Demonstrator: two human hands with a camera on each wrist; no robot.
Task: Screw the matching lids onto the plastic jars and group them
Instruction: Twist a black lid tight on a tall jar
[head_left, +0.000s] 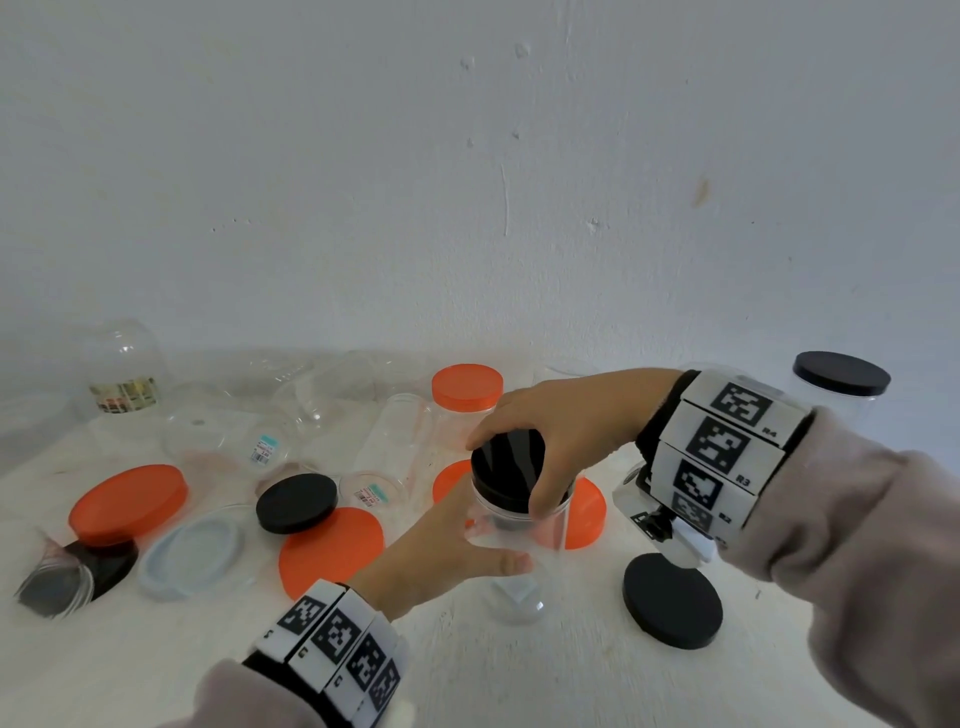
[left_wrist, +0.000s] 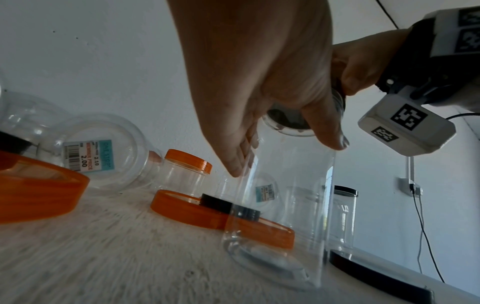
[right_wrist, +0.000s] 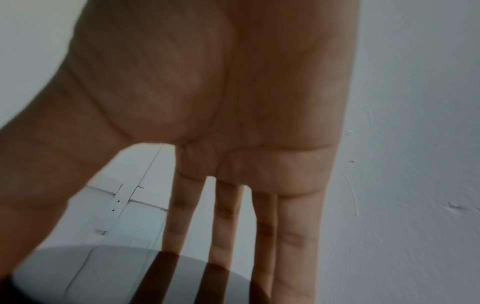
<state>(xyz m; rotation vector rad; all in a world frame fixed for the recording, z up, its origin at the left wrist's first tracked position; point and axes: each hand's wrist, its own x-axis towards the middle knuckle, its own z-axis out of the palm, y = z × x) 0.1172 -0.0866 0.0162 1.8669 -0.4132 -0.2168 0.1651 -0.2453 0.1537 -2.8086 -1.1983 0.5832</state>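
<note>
My left hand (head_left: 447, 540) wraps the clear jar (head_left: 519, 561) upright on the table. My right hand (head_left: 566, 421) grips the black lid (head_left: 511, 467) directly beneath its palm. I should keep the lid level, turning gently.

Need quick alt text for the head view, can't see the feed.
Right hand grips a black lid atop a clear jar that the left hand holds. Loose orange and black lids and other jars lie around.
</note>
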